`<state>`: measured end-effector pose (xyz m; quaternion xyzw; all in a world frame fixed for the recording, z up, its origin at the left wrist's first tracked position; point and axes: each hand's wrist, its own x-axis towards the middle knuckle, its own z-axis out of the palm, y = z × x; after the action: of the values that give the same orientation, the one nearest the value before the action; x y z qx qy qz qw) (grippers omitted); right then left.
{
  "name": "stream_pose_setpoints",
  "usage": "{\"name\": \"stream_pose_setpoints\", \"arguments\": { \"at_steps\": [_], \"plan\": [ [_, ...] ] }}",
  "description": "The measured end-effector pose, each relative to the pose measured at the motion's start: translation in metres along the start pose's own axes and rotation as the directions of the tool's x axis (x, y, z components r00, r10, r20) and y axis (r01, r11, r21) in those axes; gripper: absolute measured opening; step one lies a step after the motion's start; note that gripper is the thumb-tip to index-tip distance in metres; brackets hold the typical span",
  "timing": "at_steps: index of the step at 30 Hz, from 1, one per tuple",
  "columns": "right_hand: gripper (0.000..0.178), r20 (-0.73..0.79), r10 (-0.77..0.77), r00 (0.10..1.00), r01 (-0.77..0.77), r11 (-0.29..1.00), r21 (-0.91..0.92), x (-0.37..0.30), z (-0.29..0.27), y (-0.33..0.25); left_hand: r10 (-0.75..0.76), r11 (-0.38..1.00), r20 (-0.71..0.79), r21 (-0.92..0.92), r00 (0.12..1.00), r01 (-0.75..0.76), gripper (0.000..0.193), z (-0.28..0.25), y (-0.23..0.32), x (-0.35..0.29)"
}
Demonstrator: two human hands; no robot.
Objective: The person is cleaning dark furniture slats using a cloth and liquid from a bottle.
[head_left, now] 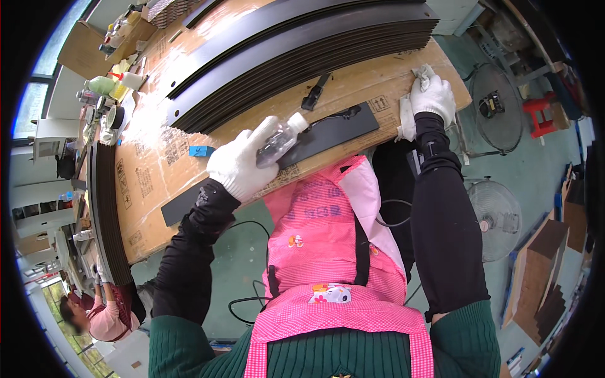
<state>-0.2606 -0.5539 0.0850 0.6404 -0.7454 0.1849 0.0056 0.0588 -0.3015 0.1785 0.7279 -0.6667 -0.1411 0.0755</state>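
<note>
My left hand [236,167], in a white knit glove, is closed around a clear plastic bottle [276,145] with a white cap. The bottle is tilted, its cap pointing up and right, over a long dark panel [356,130] lying along the table's near edge. A glossy black streak [345,114] shows on the panel; I cannot tell what it is. Over at the table's right end, my gloved right hand [435,99] grips a white cloth [407,118], which hangs down beside the panel's end. Part of the panel is hidden behind my left hand and bottle.
Behind the panel lie a small black tool [315,93] and a blue block [201,151]. A tall stack of dark panels [302,60] fills the table's far side. Bottles [101,85] stand at far left, where another person [110,315] works. Fans [493,217] stand at right.
</note>
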Motion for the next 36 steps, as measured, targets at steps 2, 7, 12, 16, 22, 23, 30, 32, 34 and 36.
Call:
{"name": "stream_pose_setpoints", "arguments": {
  "at_steps": [2, 7, 12, 16, 22, 23, 30, 32, 34, 36],
  "plan": [
    [0.042, -0.023, -0.007, 1.0, 0.007, 1.0, 0.023, 0.0, 0.002, 0.001, 0.008, 0.991, -0.078, -0.132, 0.997, -0.018, 0.075, 0.004, 0.02, 0.007],
    [0.042, -0.015, -0.007, 1.0, 0.007, 1.0, 0.026, -0.002, 0.001, -0.001, 0.077, 0.988, -0.022, -0.133, 0.997, -0.079, 0.073, 0.02, 0.056, 0.023],
    [0.044, -0.022, -0.017, 1.0, 0.017, 1.0, -0.004, -0.004, 0.002, -0.002, 0.066, 0.996, 0.091, 0.052, 0.994, -0.07, 0.079, 0.028, 0.064, 0.032],
    [0.043, -0.043, -0.019, 0.999, 0.021, 0.999, 0.04, -0.003, 0.007, 0.002, 0.016, 0.999, 0.099, 0.028, 0.995, -0.018, 0.077, 0.017, 0.054, 0.018],
    [0.048, -0.04, -0.038, 0.998, 0.036, 0.998, -0.051, 0.011, 0.017, 0.018, -0.06, 0.944, -0.146, -0.331, 0.987, 0.009, 0.082, -0.01, -0.008, -0.051],
    [0.049, -0.056, -0.053, 0.997, 0.05, 0.998, -0.046, 0.009, 0.018, 0.014, 0.026, 0.952, -0.374, -0.272, 0.927, -0.137, 0.081, -0.003, -0.021, -0.06],
    [0.051, -0.055, -0.066, 0.996, 0.064, 0.997, -0.031, 0.009, 0.025, 0.014, -0.245, 0.908, -0.238, -0.396, 0.94, 0.136, 0.091, -0.014, -0.063, -0.129],
    [0.051, -0.04, -0.072, 0.997, 0.07, 0.997, -0.043, 0.011, 0.027, 0.016, -0.243, 0.908, -0.26, -0.401, 0.934, 0.124, 0.091, -0.008, -0.067, -0.135],
    [0.05, -0.048, -0.074, 0.996, 0.07, 0.995, -0.07, 0.014, 0.029, 0.018, -0.221, 0.963, -0.182, -0.195, 0.958, 0.185, 0.083, -0.003, -0.068, -0.137],
    [0.05, -0.046, -0.075, 0.996, 0.072, 0.995, -0.073, 0.016, 0.032, 0.023, -0.236, 0.97, -0.111, -0.089, 0.965, 0.227, 0.081, -0.002, -0.066, -0.133]
  ]
}}
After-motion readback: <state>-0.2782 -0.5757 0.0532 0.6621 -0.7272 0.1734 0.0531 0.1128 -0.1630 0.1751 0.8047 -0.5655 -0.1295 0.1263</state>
